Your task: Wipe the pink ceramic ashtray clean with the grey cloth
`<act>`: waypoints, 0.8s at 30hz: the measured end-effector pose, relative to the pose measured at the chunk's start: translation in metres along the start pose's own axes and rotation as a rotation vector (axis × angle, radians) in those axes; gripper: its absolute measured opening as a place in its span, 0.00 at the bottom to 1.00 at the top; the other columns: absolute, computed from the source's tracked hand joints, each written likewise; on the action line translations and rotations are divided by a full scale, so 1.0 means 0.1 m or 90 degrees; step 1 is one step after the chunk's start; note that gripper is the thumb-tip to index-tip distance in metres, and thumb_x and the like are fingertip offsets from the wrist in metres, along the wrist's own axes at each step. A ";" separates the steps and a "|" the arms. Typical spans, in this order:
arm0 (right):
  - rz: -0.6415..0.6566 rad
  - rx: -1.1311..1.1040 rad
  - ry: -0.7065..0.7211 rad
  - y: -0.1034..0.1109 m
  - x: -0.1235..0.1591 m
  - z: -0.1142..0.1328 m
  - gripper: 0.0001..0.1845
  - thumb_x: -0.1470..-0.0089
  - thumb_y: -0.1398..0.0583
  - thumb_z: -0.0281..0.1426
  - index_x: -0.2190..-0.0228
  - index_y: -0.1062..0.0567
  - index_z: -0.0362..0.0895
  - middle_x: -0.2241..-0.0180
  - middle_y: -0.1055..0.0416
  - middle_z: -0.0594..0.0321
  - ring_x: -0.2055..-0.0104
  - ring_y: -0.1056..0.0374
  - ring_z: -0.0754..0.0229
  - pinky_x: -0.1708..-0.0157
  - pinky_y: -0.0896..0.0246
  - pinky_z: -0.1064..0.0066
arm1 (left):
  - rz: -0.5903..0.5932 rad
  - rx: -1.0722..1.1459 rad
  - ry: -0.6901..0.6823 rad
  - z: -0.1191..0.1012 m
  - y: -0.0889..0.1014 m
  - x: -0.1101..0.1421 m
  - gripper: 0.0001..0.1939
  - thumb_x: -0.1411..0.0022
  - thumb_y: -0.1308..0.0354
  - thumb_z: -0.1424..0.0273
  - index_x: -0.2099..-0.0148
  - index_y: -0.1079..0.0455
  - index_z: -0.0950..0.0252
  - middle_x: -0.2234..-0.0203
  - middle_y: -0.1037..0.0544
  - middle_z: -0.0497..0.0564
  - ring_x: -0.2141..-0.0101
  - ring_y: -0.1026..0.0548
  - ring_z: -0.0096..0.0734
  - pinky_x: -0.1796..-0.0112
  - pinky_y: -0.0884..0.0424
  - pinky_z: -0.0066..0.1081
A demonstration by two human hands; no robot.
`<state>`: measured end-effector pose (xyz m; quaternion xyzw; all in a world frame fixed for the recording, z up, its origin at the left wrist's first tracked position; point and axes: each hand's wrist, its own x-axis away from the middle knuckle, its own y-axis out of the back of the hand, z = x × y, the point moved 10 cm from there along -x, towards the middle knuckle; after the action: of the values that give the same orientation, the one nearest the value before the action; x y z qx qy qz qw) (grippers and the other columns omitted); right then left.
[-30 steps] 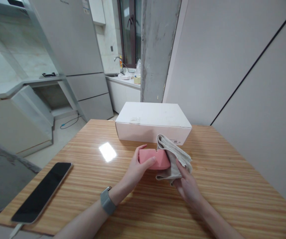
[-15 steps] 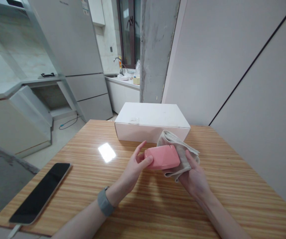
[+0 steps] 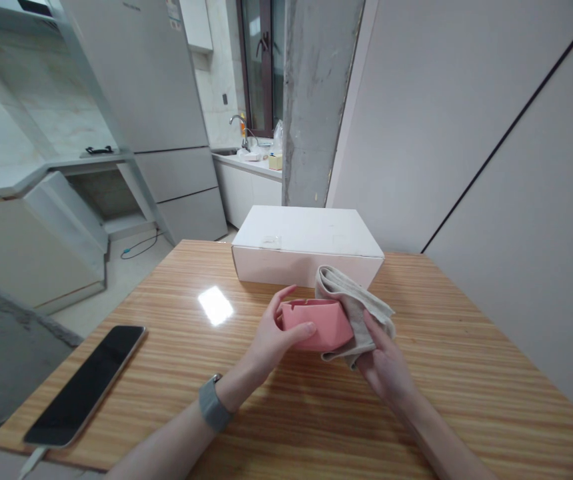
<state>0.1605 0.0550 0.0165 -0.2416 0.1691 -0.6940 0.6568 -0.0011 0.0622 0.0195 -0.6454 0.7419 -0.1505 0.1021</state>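
A small pink faceted dish (image 3: 316,325) is held just above the wooden table (image 3: 466,373), in front of a white box (image 3: 306,245). My left hand (image 3: 276,337) grips the dish's left end, thumb on its near side and fingers curled behind. My right hand (image 3: 385,363) holds a folded beige cloth (image 3: 354,308) pressed against the dish's right end. The cloth drapes over that end and hides part of my right fingers. A grey watch (image 3: 215,403) sits on my left wrist.
A black phone (image 3: 85,385) with a cable lies near the table's left front corner. A grey concrete pillar (image 3: 314,100) rises behind the white box. Further back stand a fridge (image 3: 151,113) and a kitchen counter (image 3: 249,160) with a tap.
The pink dish has been turned in my hands: half a second ago its smooth side faced up, now its rim shows on top. The cloth stays against its right end.
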 end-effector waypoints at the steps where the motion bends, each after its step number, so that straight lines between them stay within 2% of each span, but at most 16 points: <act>1: -0.005 0.009 0.009 0.03 0.00 -0.01 0.18 0.57 0.32 0.43 0.62 0.18 0.50 0.62 0.19 0.62 0.58 0.24 0.51 0.59 0.28 0.64 | -0.007 -0.012 -0.005 -0.01 0.01 0.00 0.46 0.57 0.28 0.65 0.37 0.44 0.63 0.55 0.25 0.57 0.58 0.26 0.39 0.60 0.29 0.32; 6: -0.033 0.023 0.015 0.21 -0.01 -0.13 0.14 0.57 0.31 0.39 0.64 0.18 0.53 0.61 0.19 0.63 0.60 0.23 0.52 0.63 0.28 0.66 | -0.074 -0.058 0.012 0.01 0.09 0.01 0.46 0.54 0.30 0.61 0.36 0.45 0.65 0.61 0.24 0.56 0.61 0.25 0.37 0.61 0.29 0.32; 11: -0.029 -0.005 0.006 0.14 -0.02 -0.16 0.16 0.58 0.31 0.38 0.63 0.19 0.51 0.60 0.19 0.61 0.58 0.24 0.50 0.62 0.28 0.63 | -0.095 -0.085 0.030 0.06 0.15 -0.03 0.44 0.52 0.31 0.58 0.37 0.41 0.67 0.53 0.25 0.61 0.54 0.27 0.42 0.55 0.31 0.34; 14: -0.043 -0.036 -0.007 0.08 -0.04 -0.11 0.19 0.59 0.30 0.41 0.63 0.19 0.48 0.63 0.19 0.60 0.61 0.24 0.49 0.65 0.26 0.63 | -0.082 0.005 0.082 0.18 0.16 -0.06 0.39 0.46 0.37 0.56 0.37 0.40 0.66 0.49 0.26 0.60 0.50 0.28 0.43 0.53 0.32 0.34; 17: -0.042 -0.061 -0.030 0.05 -0.07 -0.05 0.20 0.58 0.31 0.43 0.63 0.19 0.46 0.64 0.19 0.61 0.65 0.23 0.50 0.66 0.26 0.63 | -0.045 0.098 0.135 0.25 0.10 -0.05 0.37 0.43 0.40 0.58 0.35 0.43 0.65 0.49 0.26 0.59 0.50 0.28 0.42 0.53 0.31 0.35; 21: -0.048 -0.080 -0.058 0.06 -0.08 -0.02 0.17 0.52 0.34 0.42 0.62 0.20 0.45 0.64 0.19 0.61 0.64 0.24 0.53 0.64 0.26 0.64 | -0.046 0.053 0.056 0.05 0.05 -0.01 0.39 0.47 0.34 0.62 0.36 0.41 0.68 0.50 0.24 0.61 0.51 0.28 0.42 0.51 0.33 0.35; 24: -0.034 -0.076 -0.065 0.03 -0.07 -0.02 0.17 0.51 0.35 0.43 0.64 0.19 0.45 0.63 0.19 0.60 0.62 0.24 0.53 0.62 0.28 0.65 | -0.040 0.062 0.038 0.02 0.03 0.00 0.45 0.50 0.32 0.61 0.34 0.45 0.69 0.56 0.21 0.61 0.55 0.25 0.41 0.52 0.33 0.36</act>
<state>0.1618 0.0614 0.0123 -0.3196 0.1698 -0.6869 0.6303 -0.0030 0.0622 0.0164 -0.6581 0.7155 -0.2090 0.1066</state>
